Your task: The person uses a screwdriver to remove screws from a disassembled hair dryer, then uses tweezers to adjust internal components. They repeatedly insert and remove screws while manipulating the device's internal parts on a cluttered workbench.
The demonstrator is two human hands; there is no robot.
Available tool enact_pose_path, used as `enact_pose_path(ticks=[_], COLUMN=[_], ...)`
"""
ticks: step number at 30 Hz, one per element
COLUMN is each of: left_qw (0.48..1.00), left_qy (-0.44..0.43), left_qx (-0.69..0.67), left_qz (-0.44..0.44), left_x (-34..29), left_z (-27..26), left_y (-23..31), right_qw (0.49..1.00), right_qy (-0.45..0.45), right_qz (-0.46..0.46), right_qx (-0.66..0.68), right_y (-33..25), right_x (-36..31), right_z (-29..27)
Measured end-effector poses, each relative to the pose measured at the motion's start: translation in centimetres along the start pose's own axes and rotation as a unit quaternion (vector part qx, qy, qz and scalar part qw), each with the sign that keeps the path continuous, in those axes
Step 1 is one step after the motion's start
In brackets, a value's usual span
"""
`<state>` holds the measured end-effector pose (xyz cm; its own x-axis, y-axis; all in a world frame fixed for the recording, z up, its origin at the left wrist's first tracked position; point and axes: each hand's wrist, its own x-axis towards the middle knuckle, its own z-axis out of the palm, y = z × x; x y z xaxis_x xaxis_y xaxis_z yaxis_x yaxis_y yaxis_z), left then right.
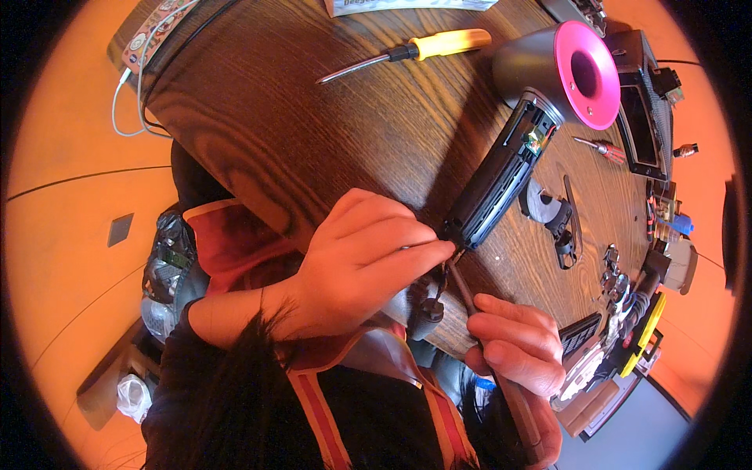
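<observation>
A hair dryer (501,176) lies on the wooden table with its pink-ringed head to the far right. Its black handle is opened up, showing a small circuit board and a dark inner frame. My left hand (356,254) is closed at the handle's near end, thumb and fingertips pinched by the short wires there; what they grip is hidden. My right hand (517,345) holds a long dark pen-shaped tool (462,288), its thin end reaching the same wires. Below the wires hangs a black cord fitting (427,313), close to the table's edge.
A yellow-handled screwdriver (446,45) lies at the far side of the table (274,102). To the right are a red-handled screwdriver (601,147), a curved grey part (540,205) and a black bracket (565,243). A power strip (157,35) with cables sits far left.
</observation>
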<state>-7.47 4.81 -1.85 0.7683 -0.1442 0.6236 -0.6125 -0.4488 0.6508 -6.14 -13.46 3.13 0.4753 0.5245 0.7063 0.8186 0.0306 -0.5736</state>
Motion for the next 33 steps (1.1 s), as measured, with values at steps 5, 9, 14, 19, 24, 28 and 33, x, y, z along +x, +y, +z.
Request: enact_pose_path(ticks=[5,9,14,19,24,28,33], left_qw=[0.999,0.998,0.996,0.993,0.994,0.993,0.988], left_qy=[0.005,0.015,0.023,0.042,0.05,0.039,0.023], left_qx=[-0.039,-0.046,-0.058,-0.056,-0.043,-0.042,-0.065], left_qz=[-0.022,-0.045,-0.06,-0.095,-0.091,-0.106,-0.14], left_x=[-0.2,0.1,0.5,0.5,0.3,0.1,0.0], left_z=[0.3,0.9,1.1,1.4,1.8,1.8,1.7], left_y=[-0.3,-0.3,-0.3,0.2,0.3,0.4,1.2], right_qw=[1.0,0.995,0.99,0.985,0.988,0.986,0.979], right_qy=[-0.02,-0.066,-0.078,-0.102,-0.079,-0.07,-0.099], right_qz=[0.001,0.006,-0.008,0.016,0.017,0.029,0.024], right_qx=[-0.018,-0.078,-0.115,-0.135,-0.132,-0.148,-0.178], right_y=[-0.4,-0.9,-0.8,-0.7,-0.6,-0.7,-1.2], right_x=[0.3,0.4,0.4,0.6,0.8,0.6,0.6], right_z=[0.1,0.1,0.5,0.4,0.7,1.1,0.9])
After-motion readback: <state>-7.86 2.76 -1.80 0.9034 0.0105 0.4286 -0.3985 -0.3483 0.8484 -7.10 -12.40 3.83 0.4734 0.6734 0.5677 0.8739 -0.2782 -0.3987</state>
